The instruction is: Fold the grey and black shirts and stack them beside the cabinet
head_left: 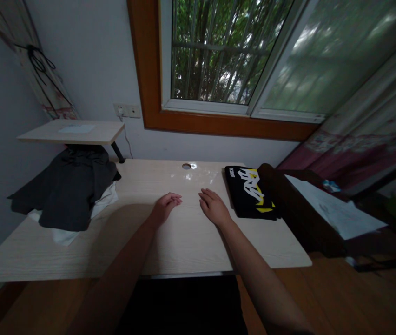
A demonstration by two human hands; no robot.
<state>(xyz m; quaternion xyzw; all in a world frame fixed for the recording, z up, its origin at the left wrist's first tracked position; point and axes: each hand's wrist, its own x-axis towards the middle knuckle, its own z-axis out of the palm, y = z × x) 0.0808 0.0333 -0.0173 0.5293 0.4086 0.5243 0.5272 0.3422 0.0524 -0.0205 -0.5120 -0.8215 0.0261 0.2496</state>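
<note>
My left hand rests on the pale wooden desk, its edge down, with the fingers loosely bent and nothing visible in them. Across a short gap, my right hand lies palm down on the same surface, fingers stretched out and holding nothing. Just right of that hand is a folded black garment with white and yellow print. Farther off on the left, a dark grey garment lies in a loose heap over some white cloth.
A raised shelf with a paper on it stands over the grey heap. Near the desk's back edge is a round cable hole. Right of the desk, a dark brown piece of furniture bears a white sheet. A window rises behind.
</note>
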